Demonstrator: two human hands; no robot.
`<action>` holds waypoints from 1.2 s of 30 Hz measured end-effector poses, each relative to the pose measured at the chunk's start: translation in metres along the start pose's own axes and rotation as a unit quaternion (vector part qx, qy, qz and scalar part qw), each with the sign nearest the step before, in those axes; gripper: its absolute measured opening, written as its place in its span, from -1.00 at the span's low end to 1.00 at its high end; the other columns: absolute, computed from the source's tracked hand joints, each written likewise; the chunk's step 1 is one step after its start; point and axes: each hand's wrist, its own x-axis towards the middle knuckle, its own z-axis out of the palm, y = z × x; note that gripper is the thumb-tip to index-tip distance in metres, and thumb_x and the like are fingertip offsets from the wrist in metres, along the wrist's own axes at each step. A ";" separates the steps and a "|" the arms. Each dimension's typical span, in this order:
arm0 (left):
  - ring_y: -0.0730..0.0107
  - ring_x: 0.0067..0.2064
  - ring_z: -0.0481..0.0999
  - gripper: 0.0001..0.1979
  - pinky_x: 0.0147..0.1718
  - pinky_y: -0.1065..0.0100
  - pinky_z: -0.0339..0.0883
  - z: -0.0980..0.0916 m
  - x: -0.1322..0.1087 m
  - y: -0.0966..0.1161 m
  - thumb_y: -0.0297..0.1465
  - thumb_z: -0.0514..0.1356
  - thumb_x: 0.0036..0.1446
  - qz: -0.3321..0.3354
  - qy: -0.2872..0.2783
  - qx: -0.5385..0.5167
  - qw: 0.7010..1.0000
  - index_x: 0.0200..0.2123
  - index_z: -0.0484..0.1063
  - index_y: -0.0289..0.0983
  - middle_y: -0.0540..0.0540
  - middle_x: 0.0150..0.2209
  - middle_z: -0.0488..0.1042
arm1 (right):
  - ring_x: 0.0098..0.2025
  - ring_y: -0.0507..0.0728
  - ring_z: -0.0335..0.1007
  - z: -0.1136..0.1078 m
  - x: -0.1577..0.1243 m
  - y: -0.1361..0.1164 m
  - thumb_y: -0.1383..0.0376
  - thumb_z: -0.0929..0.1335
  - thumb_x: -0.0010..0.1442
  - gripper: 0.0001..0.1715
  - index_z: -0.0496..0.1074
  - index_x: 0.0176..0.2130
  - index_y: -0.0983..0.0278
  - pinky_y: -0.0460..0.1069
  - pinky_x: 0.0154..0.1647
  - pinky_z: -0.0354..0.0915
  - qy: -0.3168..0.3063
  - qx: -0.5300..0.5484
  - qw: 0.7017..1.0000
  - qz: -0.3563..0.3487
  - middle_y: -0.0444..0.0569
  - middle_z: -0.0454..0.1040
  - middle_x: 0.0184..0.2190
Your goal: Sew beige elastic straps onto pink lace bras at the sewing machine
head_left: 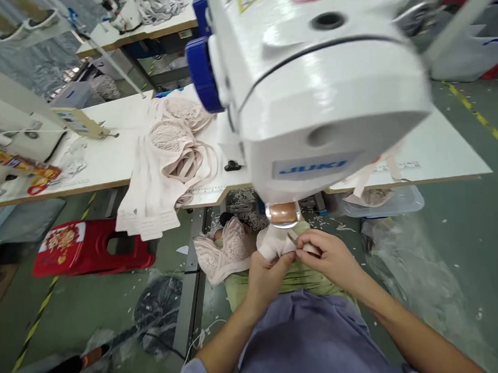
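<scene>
A beige lace bra (228, 254) lies over my lap, below the head of a white sewing machine (332, 108). My left hand (269, 278) is closed on the bra's pale edge, thumb on top. Close beside it, my right hand (331, 254) pinches the same bra between thumb and fingers, with a narrow strip of fabric showing at the fingertips. The two hands almost touch. What lies under the fingers is partly hidden.
More beige bras (178, 140) and fabric strips are heaped on the white table (436, 152) to the left. A clear plastic bin (401, 199) sits under the table's right part. A red stool (92, 246) stands at left, and plastic bags (423, 271) lie on the floor.
</scene>
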 end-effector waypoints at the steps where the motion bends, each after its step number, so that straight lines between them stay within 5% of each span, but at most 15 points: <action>1: 0.36 -0.38 0.45 -0.84 -0.35 0.38 0.37 0.001 -0.001 0.000 -0.32 0.32 0.01 0.018 -0.013 0.002 1.000 -0.48 0.55 -0.31 -0.03 -0.47 0.51 | -0.50 0.06 0.31 -0.004 0.000 0.000 0.30 0.30 0.13 -0.85 0.37 -0.47 0.21 -0.07 -0.48 0.21 -0.023 0.004 1.000 0.011 -0.12 0.42 -0.52; 5: 0.41 -0.44 0.45 -0.91 -0.42 0.40 0.38 0.003 -0.001 -0.012 -0.41 0.26 0.05 0.058 -0.065 -0.025 0.996 -0.44 0.53 -0.31 -0.02 -0.48 0.47 | -0.51 0.05 0.23 -0.012 -0.004 0.013 0.31 0.27 0.10 -0.86 0.39 -0.45 0.24 -0.06 -0.51 0.13 -0.098 0.007 0.995 0.025 -0.12 0.34 -0.52; 12: 0.40 -0.39 0.46 -0.85 -0.36 0.38 0.41 -0.007 0.003 -0.032 -0.35 0.31 0.12 -0.001 -0.111 -0.047 0.993 -0.36 0.52 -0.34 -0.06 -0.42 0.49 | -0.36 0.06 0.28 -0.006 -0.013 0.037 0.35 0.28 0.19 -0.90 0.41 -0.32 0.24 -0.06 -0.35 0.16 -0.116 0.012 0.993 0.017 -0.11 0.37 -0.39; 22: 0.33 -0.32 0.43 -0.66 -0.27 0.33 0.36 -0.015 0.007 -0.022 -0.14 0.36 0.04 -0.038 -0.074 0.009 0.996 -0.35 0.54 -0.34 -0.08 -0.40 0.50 | -0.47 0.02 0.19 0.005 -0.007 0.008 0.39 0.29 0.07 -0.90 0.31 -0.47 0.24 -0.08 -0.45 0.04 -0.018 -0.062 0.998 0.014 -0.16 0.30 -0.53; 27: 0.37 -0.33 0.40 -0.71 -0.28 0.36 0.32 -0.021 0.009 -0.015 -0.17 0.25 0.17 0.004 -0.088 0.088 0.992 -0.31 0.51 -0.31 -0.04 -0.41 0.47 | -0.39 0.07 0.32 -0.010 -0.002 0.006 0.30 0.29 0.11 -0.88 0.44 -0.38 0.25 -0.06 -0.39 0.17 -0.048 0.038 0.996 0.063 -0.08 0.48 -0.42; 30: 0.28 -0.18 0.45 -0.73 -0.12 0.32 0.32 -0.025 0.014 -0.005 -0.20 0.21 0.20 0.027 -0.121 0.143 0.982 -0.21 0.50 -0.30 -0.11 -0.26 0.52 | -0.45 0.04 0.28 -0.017 -0.003 0.011 0.28 0.27 0.16 -0.82 0.47 -0.31 0.25 -0.07 -0.44 0.14 -0.051 0.063 0.992 0.097 -0.07 0.52 -0.37; 36: 0.31 -0.30 0.41 -0.73 -0.29 0.37 0.31 -0.021 0.013 0.010 -0.19 0.19 0.18 0.015 -0.148 0.172 0.974 -0.22 0.48 -0.28 -0.06 -0.38 0.45 | -0.53 0.00 0.14 -0.021 -0.010 0.007 0.31 0.28 0.19 -0.93 0.27 -0.24 0.21 -0.08 -0.47 0.03 -0.048 0.010 0.997 0.065 -0.24 0.30 -0.53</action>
